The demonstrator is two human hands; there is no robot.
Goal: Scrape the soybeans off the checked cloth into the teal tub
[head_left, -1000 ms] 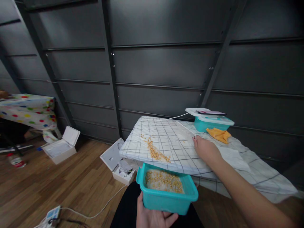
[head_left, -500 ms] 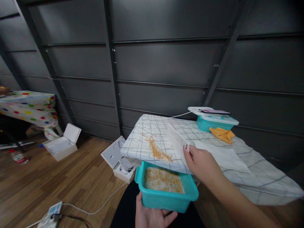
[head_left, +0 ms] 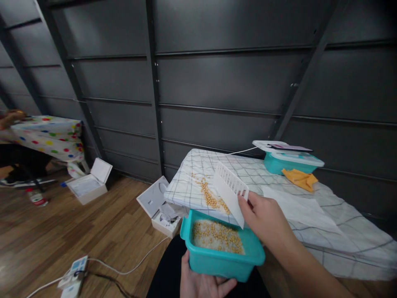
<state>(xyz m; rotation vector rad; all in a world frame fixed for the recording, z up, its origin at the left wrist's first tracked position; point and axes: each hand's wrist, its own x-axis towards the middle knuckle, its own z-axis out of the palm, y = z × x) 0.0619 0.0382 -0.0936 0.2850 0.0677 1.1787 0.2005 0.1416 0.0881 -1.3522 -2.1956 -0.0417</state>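
Observation:
My left hand (head_left: 206, 285) supports a teal plastic bin (head_left: 223, 263) from below, its thumb against the near left side. Inside the bin lie yellow beans mixed with white grains (head_left: 217, 238). Between the thumb and fingers of my right hand (head_left: 263, 211) is a white slotted plastic panel (head_left: 228, 190), gripped at its right end and tilted, its lower edge near the cloth. Just left of the panel, a strip of loose yellow beans (head_left: 208, 195) runs over the checked cloth (head_left: 192, 165) to the table edge, right above the bin.
A lidded teal box (head_left: 279, 163) with a dark flat device (head_left: 290, 147) on top stands at the back right. An orange cloth (head_left: 300, 180) lies by it. Open white boxes (head_left: 166, 227), a power strip (head_left: 72, 277) and cables are on the floor. Another person's arm shows far left.
The panel in my right hand has tilted and come closer to the beans, its slotted face now showing more. The view has shifted left. My left hand still holds the bin.

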